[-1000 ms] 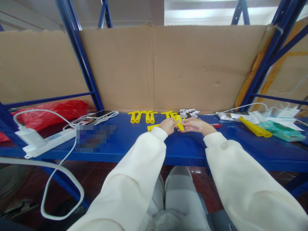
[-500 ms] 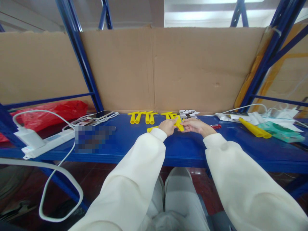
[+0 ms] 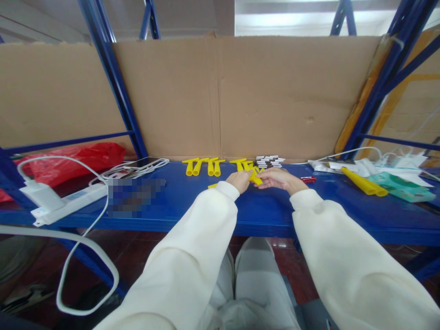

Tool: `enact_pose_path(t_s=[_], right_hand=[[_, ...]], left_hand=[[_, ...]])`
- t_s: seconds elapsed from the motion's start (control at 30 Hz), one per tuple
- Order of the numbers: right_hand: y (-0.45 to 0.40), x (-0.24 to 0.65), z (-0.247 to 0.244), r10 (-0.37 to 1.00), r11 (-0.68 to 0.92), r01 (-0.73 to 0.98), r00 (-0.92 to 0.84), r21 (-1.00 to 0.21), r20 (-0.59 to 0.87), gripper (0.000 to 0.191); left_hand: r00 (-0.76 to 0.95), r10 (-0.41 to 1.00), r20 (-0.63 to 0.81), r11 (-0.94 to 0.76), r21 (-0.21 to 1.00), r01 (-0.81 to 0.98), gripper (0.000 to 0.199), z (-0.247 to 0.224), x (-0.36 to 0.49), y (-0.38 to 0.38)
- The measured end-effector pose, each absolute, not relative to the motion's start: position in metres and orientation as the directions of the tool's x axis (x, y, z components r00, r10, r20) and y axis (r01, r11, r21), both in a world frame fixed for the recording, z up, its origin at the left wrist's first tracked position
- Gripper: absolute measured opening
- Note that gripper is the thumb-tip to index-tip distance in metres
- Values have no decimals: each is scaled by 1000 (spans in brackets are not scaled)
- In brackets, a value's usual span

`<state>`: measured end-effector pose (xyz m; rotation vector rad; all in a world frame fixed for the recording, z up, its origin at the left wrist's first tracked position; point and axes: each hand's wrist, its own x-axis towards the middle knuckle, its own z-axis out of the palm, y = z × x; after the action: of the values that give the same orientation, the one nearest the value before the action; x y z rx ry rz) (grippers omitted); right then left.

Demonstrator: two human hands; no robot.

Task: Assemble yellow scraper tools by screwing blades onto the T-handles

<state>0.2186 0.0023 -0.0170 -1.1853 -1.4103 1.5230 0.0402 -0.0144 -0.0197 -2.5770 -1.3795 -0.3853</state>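
Above the blue shelf top, both hands hold one yellow T-shaped plastic piece (image 3: 255,178) between them. My left hand (image 3: 239,180) is closed on its left side, with the fingertips partly hidden. From the right, my right hand (image 3: 277,179) pinches it with thumb and fingers. Just behind my left hand lie more yellow T-shaped pieces (image 3: 237,163), with hollow round handles facing me. Another row of yellow T-shaped pieces (image 3: 211,168) lies to the left. A stack of small black-and-white pieces (image 3: 270,161) sits behind my right hand. Part of a yellow piece (image 3: 212,186) shows beside my left wrist.
A red pen (image 3: 308,179) lies right of my right hand. Further right are yellow tubes (image 3: 364,182) and a green packet (image 3: 401,187). At left are a white power strip (image 3: 82,200), cables and a red plastic bag (image 3: 79,160). Cardboard (image 3: 268,96) stands along the back.
The yellow T-shaped piece has been turned between my hands and now lies flatter. My right fingers have shifted slightly on it.
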Motion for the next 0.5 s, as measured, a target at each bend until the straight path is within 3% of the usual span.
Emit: enact_pose_path(t_s=[0.17, 0.27, 0.33, 0.4, 0.5], right_hand=[[1, 219, -12, 925, -144, 84, -342, -986, -165, 8], [7, 223, -11, 967, -77, 122, -235, -990, -104, 16], [13, 230, -13, 1000, 3, 281, -20, -960, -3, 17], [20, 239, -16, 966, 23, 526, 208, -850, 155, 20], [27, 252, -19, 915, -58, 755, 301, -653, 268, 32]], left_hand=[[491, 805, 333, -521, 1, 854, 45, -14, 39, -18], [452, 804, 386, -521, 91, 849, 47, -12, 38, -17], [412, 798, 441, -525, 171, 834, 47, -12, 38, -14], [370, 784, 498, -541, 256, 801, 47, -13, 36, -9], [328, 749, 576, -604, 390, 695, 40, -13, 34, -1]])
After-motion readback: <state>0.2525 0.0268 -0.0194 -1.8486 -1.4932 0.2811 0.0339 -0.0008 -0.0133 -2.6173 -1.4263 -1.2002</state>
